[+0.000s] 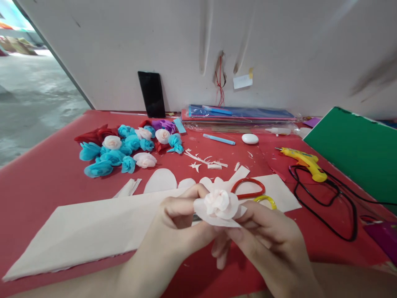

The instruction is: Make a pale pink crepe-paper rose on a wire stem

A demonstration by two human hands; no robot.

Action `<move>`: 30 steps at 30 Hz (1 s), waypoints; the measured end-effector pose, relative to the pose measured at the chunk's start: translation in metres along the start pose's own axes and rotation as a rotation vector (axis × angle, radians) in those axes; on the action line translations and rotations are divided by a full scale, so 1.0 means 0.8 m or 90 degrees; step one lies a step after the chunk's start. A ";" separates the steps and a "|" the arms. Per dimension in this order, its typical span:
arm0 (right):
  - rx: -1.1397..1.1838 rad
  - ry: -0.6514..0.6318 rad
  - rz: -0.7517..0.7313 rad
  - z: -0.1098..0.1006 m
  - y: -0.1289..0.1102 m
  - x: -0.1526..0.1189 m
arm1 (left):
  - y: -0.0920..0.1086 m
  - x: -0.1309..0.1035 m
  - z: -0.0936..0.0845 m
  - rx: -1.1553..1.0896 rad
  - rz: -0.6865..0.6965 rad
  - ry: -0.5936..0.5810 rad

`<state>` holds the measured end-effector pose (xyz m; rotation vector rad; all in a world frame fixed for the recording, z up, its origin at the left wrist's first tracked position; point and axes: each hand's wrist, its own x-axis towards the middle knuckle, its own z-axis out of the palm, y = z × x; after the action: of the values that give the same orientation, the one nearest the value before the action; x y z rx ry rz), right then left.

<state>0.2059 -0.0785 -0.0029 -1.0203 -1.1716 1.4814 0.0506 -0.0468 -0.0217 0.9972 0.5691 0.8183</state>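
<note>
A pale pink paper flower [218,203] is held up between both hands at the front centre. My left hand [181,225] pinches its left side with thumb and fingers. On the other side, the fingers and thumb of my right hand [263,236] are closed on the flower's lower right petals. Beneath and behind the hands lies folded pale paper [102,225]. Scissors with a red handle loop [248,195] and a yellow one show just beyond the right hand; their blades are mostly hidden. Cut petal shapes [161,180] lie behind the left hand.
Finished blue, pink, red and purple flowers [113,157] are grouped at the back left. A yellow glue gun [304,162] with a black cord lies right, near a green board [356,153]. A phone [151,94] leans on the wall. Paper scraps [214,166] lie mid-table.
</note>
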 end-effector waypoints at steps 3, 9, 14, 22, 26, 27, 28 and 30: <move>0.119 -0.016 0.026 -0.002 0.007 -0.001 | 0.001 0.002 0.000 -0.008 -0.004 -0.022; 0.263 -0.065 0.044 -0.008 0.019 0.007 | 0.008 0.004 -0.003 0.139 0.038 0.023; 0.289 -0.051 0.083 -0.011 0.012 0.009 | 0.019 0.010 -0.004 0.292 0.139 0.099; 0.328 -0.048 0.137 -0.010 0.002 0.013 | 0.029 0.022 -0.023 0.510 0.463 0.133; 0.344 -0.060 0.147 -0.010 0.002 0.013 | 0.046 0.022 -0.026 0.638 0.589 0.085; 0.345 -0.063 0.152 -0.010 0.002 0.013 | 0.050 0.022 -0.026 0.686 0.617 0.081; 0.348 -0.065 0.156 -0.010 0.002 0.012 | 0.053 0.021 -0.025 0.733 0.642 0.076; 0.354 -0.068 0.163 -0.009 0.002 0.012 | 0.056 0.020 -0.025 0.809 0.681 0.071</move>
<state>0.2109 -0.0681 -0.0066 -0.7252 -0.6465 1.9404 0.0300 -0.0104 0.0087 2.5512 0.6307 1.4819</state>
